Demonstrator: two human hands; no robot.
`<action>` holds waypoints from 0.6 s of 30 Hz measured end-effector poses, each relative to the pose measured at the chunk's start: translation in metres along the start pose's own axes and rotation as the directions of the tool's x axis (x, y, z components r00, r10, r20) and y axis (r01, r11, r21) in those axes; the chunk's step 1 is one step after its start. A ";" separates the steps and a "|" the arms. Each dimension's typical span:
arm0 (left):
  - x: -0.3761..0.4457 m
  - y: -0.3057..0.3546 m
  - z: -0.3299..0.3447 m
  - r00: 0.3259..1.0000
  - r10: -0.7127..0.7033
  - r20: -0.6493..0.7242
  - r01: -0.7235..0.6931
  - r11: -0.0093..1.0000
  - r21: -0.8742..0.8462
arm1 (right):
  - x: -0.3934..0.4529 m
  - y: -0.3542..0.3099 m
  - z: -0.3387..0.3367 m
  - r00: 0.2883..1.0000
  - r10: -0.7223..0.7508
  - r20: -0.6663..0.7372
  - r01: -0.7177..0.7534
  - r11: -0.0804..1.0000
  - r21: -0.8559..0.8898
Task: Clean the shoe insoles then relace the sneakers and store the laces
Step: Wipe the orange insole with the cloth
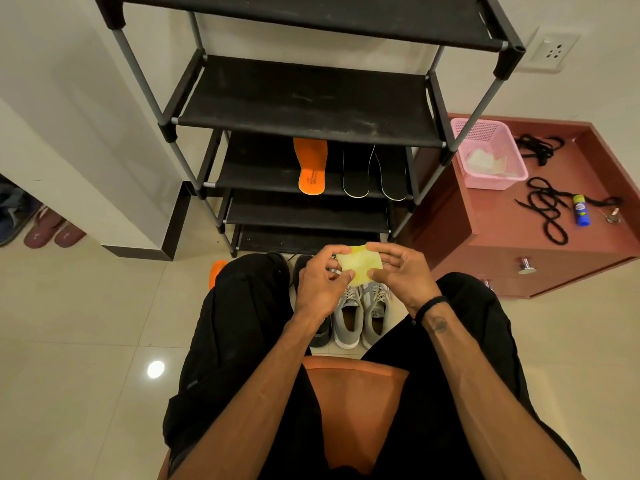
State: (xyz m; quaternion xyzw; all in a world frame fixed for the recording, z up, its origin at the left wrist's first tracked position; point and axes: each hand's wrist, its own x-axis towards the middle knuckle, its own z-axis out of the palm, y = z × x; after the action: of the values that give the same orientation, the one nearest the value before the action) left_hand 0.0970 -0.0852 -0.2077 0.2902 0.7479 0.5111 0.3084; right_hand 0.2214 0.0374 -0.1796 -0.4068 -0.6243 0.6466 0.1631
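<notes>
both hands up over the knees: left hand [320,277] and right hand [401,273] each pinch an edge of a small yellow cloth [359,264]. grey sneakers [360,315] on floor just beneath. orange insole [310,166] and two black insoles [375,173] on far rack shelf [263,168]. black laces [547,209] on the red cabinet [502,216], right.

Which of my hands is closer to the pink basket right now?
The right hand. It pinches the yellow cloth on the side toward the cabinet that bears the pink basket; the left hand grips the cloth's other edge, farther away.
</notes>
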 end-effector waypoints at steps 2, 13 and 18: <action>0.001 -0.001 0.000 1.000 -0.017 -0.022 0.017 1.000 -0.007 | 0.001 0.001 -0.001 1.000 -0.008 -0.017 0.008 1.000 -0.025; 0.000 0.001 0.001 0.990 -0.112 -0.085 0.108 0.993 -0.054 | 0.008 0.009 -0.004 0.990 -0.063 -0.123 0.049 0.992 -0.116; -0.002 0.007 -0.001 0.933 -0.342 0.114 0.360 0.857 -0.369 | 0.008 0.006 -0.001 0.982 0.135 -0.129 -0.104 0.970 0.222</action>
State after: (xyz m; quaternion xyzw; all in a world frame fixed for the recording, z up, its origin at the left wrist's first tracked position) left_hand 0.0983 -0.0846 -0.2002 0.0942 0.6665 0.5762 0.4637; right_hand 0.2188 0.0424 -0.1881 -0.4691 -0.5122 0.6878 0.2111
